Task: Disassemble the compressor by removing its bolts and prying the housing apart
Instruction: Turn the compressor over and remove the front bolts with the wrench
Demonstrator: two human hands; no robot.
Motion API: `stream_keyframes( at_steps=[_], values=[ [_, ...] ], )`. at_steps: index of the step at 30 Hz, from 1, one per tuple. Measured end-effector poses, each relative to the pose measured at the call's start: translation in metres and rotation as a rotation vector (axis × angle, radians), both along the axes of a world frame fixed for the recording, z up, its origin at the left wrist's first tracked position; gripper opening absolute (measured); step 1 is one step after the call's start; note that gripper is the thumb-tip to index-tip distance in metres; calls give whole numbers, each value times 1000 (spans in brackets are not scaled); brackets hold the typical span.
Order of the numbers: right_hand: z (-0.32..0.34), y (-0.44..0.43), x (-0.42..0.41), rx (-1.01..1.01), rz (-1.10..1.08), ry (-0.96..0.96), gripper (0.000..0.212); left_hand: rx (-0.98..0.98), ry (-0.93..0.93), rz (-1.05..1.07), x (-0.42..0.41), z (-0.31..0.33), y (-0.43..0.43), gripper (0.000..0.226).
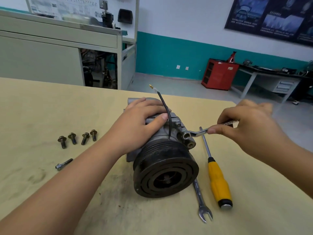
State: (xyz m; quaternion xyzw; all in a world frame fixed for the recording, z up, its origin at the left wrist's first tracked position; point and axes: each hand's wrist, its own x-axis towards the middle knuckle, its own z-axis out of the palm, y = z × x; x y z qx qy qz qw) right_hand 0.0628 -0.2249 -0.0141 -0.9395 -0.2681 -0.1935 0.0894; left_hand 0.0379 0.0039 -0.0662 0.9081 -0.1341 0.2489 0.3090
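At frame centre: compressor (163,160) on its side, ring wrench (198,133) engaged on its right flank.
We find the left hand (140,126) clasping the housing (156,141), the right hand (245,126) pinching the wrench; we advise keeping the ring square and bracing firmly.

We get bright, even indoor light, with just soft shadows under the compressor (166,167). Far behind it the wall poster (271,16) looks smeary, lines bend toward the edges, and the right hand (250,126) blurs slightly.
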Motion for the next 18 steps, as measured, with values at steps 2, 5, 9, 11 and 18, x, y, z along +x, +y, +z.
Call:
stream_keyframes(
  at_steps=[2,5,9,11,18],
  values=[
    [-6,-3,3,40,5,16,34,-8,-9,-2,0,-1,0,30],
    [-13,-4,7,75,-12,40,34,-13,-18,-8,0,-1,0,29],
    [-10,-1,7,-7,4,-54,53,-8,-17,0,0,0,0,28],
    [4,5,0,-147,36,-152,63,-5,-20,1,0,0,-1,28],
    [31,54,-35,-425,318,-569,21,-3,-26,-25,1,-1,0,25]
  ],
)
